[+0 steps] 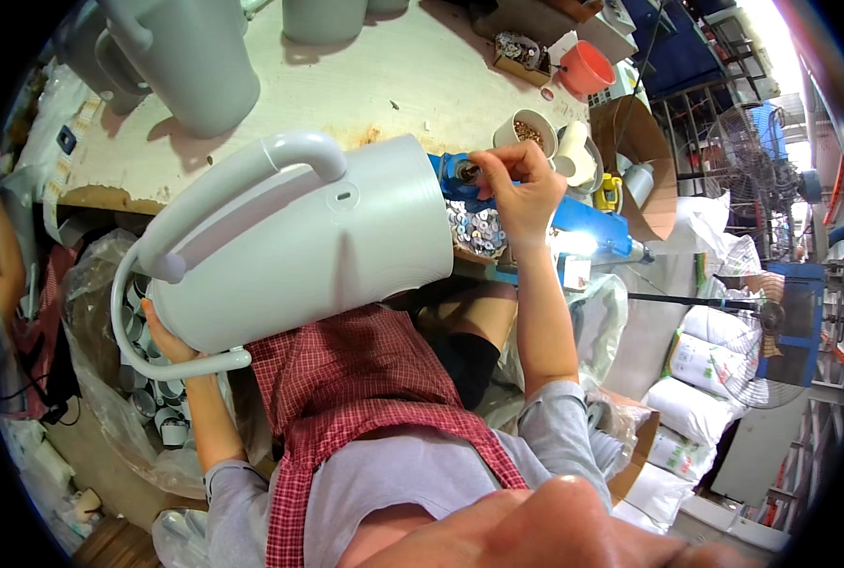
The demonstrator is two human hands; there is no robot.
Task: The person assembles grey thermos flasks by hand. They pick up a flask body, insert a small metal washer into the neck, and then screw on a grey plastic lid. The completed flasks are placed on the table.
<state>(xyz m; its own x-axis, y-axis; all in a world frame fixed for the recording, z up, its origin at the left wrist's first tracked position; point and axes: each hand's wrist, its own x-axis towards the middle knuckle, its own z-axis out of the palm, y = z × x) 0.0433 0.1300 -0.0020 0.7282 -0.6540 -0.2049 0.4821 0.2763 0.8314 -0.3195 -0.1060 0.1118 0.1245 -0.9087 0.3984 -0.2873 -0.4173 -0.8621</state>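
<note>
A large grey plastic watering can (299, 256), as it looks, lies tilted on its side across my lap. It has a thick curved handle (242, 156) and a thin bent tube at its base end. My left hand (164, 333) holds the can at that base end, fingers against the plastic, partly hidden by the tube. Just beyond the can's other end, my right hand (516, 180) has thumb and fingers pinched together at the tip of a blue power tool (587, 227). Whatever small piece they hold there is too hidden to name.
More grey cans (195, 76) stand on the white worktable (384, 85). Washers (479, 230) lie in a box below my right hand. A cup of small brass-coloured parts (528, 128), an orange cup (587, 68) and a cardboard box (644, 133) are at the right. Clear bags (109, 417) sit left.
</note>
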